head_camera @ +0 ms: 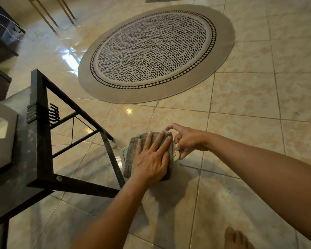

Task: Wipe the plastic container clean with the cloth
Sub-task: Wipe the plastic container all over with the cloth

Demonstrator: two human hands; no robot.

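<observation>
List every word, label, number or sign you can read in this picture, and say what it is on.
None readable. The cloth, the plastic container under it, the white box and the black metal table show no text. The round rug carries only a pattern.

No text, label, brand, number or sign can be read anywhere in the view. The round rug (156,53) carries only a pattern of dark dashes ringed by a band of small diamonds, not letters. The white box (0,135) on the table at the left shows a plain face with a cut-out handle.
</observation>
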